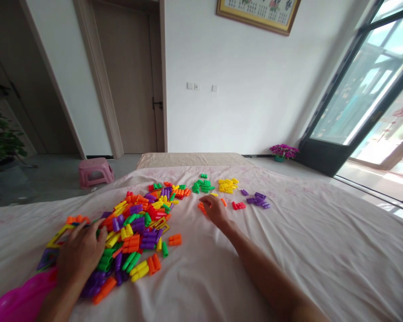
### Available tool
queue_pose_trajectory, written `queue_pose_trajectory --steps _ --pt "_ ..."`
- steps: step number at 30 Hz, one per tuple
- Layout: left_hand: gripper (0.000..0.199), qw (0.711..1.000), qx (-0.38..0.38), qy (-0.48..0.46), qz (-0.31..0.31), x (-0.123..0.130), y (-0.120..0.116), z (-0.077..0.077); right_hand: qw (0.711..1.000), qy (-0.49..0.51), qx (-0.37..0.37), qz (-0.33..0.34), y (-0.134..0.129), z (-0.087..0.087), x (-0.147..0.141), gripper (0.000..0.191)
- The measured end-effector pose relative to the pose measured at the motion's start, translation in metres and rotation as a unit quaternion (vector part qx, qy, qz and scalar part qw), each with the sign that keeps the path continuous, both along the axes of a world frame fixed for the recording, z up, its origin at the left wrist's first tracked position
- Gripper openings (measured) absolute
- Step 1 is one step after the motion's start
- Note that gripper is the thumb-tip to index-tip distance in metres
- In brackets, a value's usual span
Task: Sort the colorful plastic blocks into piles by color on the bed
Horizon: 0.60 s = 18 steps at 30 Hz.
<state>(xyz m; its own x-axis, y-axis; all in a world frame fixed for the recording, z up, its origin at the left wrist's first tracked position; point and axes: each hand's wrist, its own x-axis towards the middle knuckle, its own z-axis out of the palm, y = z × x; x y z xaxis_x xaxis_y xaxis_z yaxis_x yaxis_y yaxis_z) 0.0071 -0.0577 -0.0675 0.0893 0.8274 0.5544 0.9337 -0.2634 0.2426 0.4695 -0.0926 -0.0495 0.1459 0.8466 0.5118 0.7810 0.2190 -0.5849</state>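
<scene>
A mixed heap of plastic building blocks (134,223), red, orange, yellow, green and purple, lies on the cloth at centre left. My left hand (82,248) rests at the heap's left edge, fingers stretched over the pieces. Farther forward and to the right, my right hand (214,209) has its fingers curled down around an orange block (202,207), partly hidden by the hand. Just behind it are a green group (203,185) and a yellow group (227,185). To its right lie red blocks (238,205) and a purple group (259,200).
A bright pink plastic container (23,297) sits at the near left. The wrinkled pale cloth (305,250) covers the table. Beyond stand a pink stool (96,172), a door (127,80) and a pot of magenta flowers (284,152); a glass door (359,89) is at right.
</scene>
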Motion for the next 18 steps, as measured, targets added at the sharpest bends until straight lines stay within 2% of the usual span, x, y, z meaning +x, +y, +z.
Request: queue_pose_trajectory --steps 4,8,13,18 --pt "0.053 0.994 0.019 0.094 0.043 0.002 -0.002 0.003 0.985 -0.045 -0.038 0.164 -0.03 -0.001 -0.052 0.018" --pt "0.053 0.993 0.019 0.109 0.045 0.001 -0.002 0.003 0.96 -0.141 -0.067 0.232 -0.048 0.004 -0.08 0.031" --pt "0.055 0.994 0.011 0.104 0.041 0.001 -0.002 0.003 0.947 -0.196 -0.104 0.231 -0.054 0.003 -0.091 0.028" --pt "0.053 0.995 0.01 0.09 0.035 0.003 -0.004 0.004 0.968 -0.166 -0.095 0.163 -0.049 0.0 -0.073 0.027"
